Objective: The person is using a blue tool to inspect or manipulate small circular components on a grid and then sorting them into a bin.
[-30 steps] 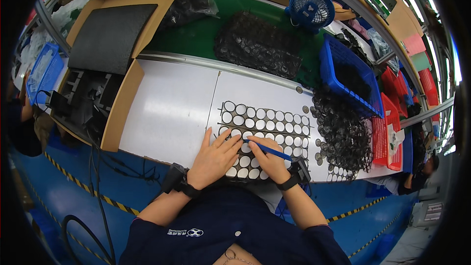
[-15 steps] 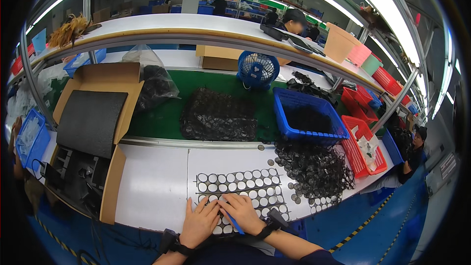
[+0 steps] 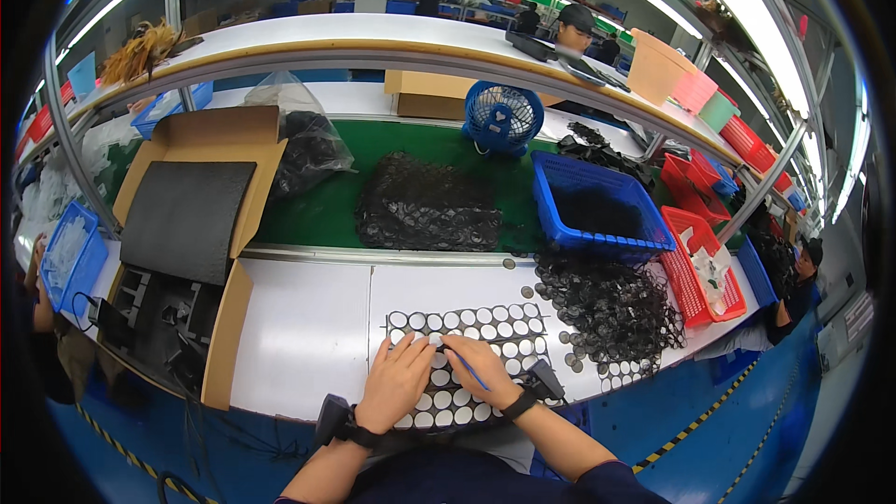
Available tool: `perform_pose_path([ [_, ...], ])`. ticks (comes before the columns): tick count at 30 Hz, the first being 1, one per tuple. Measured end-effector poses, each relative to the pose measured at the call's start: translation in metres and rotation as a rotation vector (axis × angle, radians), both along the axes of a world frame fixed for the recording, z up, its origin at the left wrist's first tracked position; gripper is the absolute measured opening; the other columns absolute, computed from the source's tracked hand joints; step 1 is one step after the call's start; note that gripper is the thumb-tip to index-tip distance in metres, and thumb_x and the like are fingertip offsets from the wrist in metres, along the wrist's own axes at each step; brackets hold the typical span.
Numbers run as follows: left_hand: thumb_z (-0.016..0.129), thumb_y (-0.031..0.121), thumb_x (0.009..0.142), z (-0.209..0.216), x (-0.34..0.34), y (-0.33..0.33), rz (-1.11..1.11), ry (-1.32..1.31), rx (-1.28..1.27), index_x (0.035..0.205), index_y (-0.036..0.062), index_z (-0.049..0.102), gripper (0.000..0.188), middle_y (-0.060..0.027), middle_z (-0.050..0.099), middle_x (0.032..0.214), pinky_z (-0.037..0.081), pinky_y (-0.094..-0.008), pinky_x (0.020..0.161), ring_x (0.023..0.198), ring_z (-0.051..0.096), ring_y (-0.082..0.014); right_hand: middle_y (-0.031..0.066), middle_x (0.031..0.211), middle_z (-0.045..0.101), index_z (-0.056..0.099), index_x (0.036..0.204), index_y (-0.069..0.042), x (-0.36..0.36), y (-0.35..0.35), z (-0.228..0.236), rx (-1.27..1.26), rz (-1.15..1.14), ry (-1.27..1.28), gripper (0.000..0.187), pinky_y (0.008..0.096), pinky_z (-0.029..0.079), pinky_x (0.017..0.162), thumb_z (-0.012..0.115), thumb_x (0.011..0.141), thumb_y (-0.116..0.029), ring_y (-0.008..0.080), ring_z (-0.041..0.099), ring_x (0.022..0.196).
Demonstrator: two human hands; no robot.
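Note:
Rows of round white discs joined by dark strips (image 3: 509, 314) lie on the white worktop in front of me. My left hand (image 3: 397, 385) rests over the left part of these rows, its fingers stretched out and fingertips on the discs. Beside it, my right hand (image 3: 482, 370) is closed on a thin blue pen-like tool (image 3: 468, 371), whose tip is hidden by the fingers. The fingertips of both hands nearly meet at a disc in the second row from the far side. More white discs (image 3: 443, 417) show below the hands, near the table edge.
A heap of black ring-like parts (image 3: 611, 303) lies to the right, with loose dark discs beside it. Behind are a blue basket (image 3: 607, 247), a red basket (image 3: 695, 275), a black bundle (image 3: 429, 210) and a blue fan (image 3: 504, 117). An open cardboard box (image 3: 238, 331) stands left.
Both hands have moved farther from me, up to the second row of discs. The blue tool has travelled with my right hand. The whole view has shifted slightly.

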State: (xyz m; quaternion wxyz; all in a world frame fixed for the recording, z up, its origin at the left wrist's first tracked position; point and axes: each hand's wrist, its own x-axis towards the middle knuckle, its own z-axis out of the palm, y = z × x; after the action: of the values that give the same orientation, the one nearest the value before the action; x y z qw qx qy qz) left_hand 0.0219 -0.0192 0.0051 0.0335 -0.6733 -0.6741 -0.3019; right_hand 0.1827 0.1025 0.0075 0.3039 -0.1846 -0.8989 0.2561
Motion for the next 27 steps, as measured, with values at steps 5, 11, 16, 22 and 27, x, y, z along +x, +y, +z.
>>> perform_pose_path([
  [5, 0.061, 0.02, 0.095, -0.015, -0.014, 0.013, 0.007, 0.088, -0.12, 0.13, 0.0082, 0.061, 0.037, -0.0072, 0.06, 0.138, 0.035, -0.0607, 0.109, 0.134, 0.05, -0.0281, 0.0194, 0.113, 0.069, 0.063, 0.117, 0.002, -0.004, -0.003, -0.008, 0.007, 0.009, -0.002, 0.024, 0.0435, 0.051, 0.086, 0.061, 0.096, -0.007, 0.036, 0.066, 0.104],
  [11, 0.061, 0.025, 0.096, -0.012, -0.019, 0.024, 0.064, 0.147, -0.121, 0.128, 0.0099, 0.062, 0.035, -0.0062, 0.059, 0.137, 0.035, -0.0626, 0.107, 0.134, 0.05, -0.0271, 0.0186, 0.114, 0.068, 0.063, 0.12, 0.0, 0.002, -0.006, -0.014, 0.102, 0.004, -0.006, 0.026, 0.0431, 0.048, 0.093, 0.062, 0.095, -0.007, 0.0365, 0.064, 0.109],
  [16, 0.062, 0.028, 0.096, -0.013, -0.027, 0.025, 0.125, 0.075, -0.125, 0.129, 0.0093, 0.06, 0.038, -0.0069, 0.059, 0.138, 0.034, -0.0647, 0.107, 0.135, 0.05, -0.0285, 0.0188, 0.115, 0.068, 0.063, 0.121, -0.001, 0.001, -0.006, -0.016, 0.073, 0.023, -0.031, 0.027, 0.0435, 0.048, 0.095, 0.063, 0.095, -0.008, 0.0366, 0.063, 0.114],
  [22, 0.064, 0.023, 0.093, -0.013, -0.024, 0.025, 0.118, 0.105, -0.119, 0.13, 0.0093, 0.059, 0.04, -0.0067, 0.058, 0.139, 0.034, -0.0636, 0.109, 0.136, 0.049, -0.0269, 0.019, 0.114, 0.069, 0.065, 0.12, -0.001, 0.003, -0.004, -0.011, -0.008, 0.003, -0.033, 0.026, 0.043, 0.049, 0.095, 0.063, 0.096, -0.009, 0.0359, 0.064, 0.112],
  [27, 0.063, 0.02, 0.093, -0.016, -0.016, 0.011, -0.023, 0.09, -0.124, 0.133, 0.0098, 0.059, 0.041, -0.0047, 0.058, 0.139, 0.035, -0.0638, 0.108, 0.135, 0.049, -0.0251, 0.0172, 0.117, 0.069, 0.065, 0.122, -0.002, 0.003, 0.001, -0.014, -0.124, 0.032, -0.033, 0.026, 0.0422, 0.048, 0.095, 0.062, 0.097, -0.01, 0.0338, 0.065, 0.112],
])
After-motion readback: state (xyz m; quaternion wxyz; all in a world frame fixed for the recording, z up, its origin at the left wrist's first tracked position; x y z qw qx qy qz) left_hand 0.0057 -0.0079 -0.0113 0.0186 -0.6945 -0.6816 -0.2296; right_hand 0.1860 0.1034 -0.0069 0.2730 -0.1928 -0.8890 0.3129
